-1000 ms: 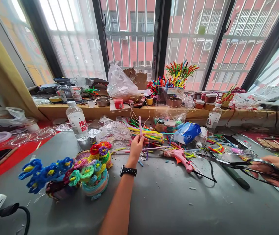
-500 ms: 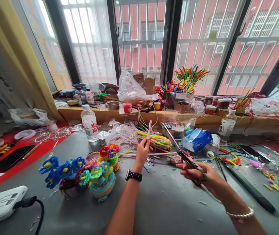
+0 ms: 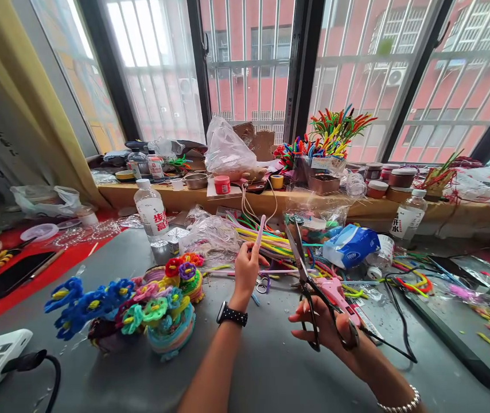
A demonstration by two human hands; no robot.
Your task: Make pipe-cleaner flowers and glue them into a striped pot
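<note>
Pinching a lilac-pink strip [image 3: 261,230] beside parted scissors [image 3: 304,275]

Slim and nearly straight, the strip rises from the left hand [image 3: 247,267], its narrow tip leaning slightly right; its fine texture is too small to make out. It stands in the air over the middle of the table [image 3: 279,367], toward the far edge, with a bundle of coloured stems [image 3: 277,245] behind it. Thumb and fingers of the left hand press together around its lower part. The right hand [image 3: 330,327] has digits through the loops of the scissors, exactly which being hard to tell; the blades point up, apart from the strip.

The strip's lower end is hidden in the grip, so its full length cannot be told. Right hand and scissors partly cover a pink glue gun [image 3: 335,293]. Clutter hides much of the table's far edge.
</note>
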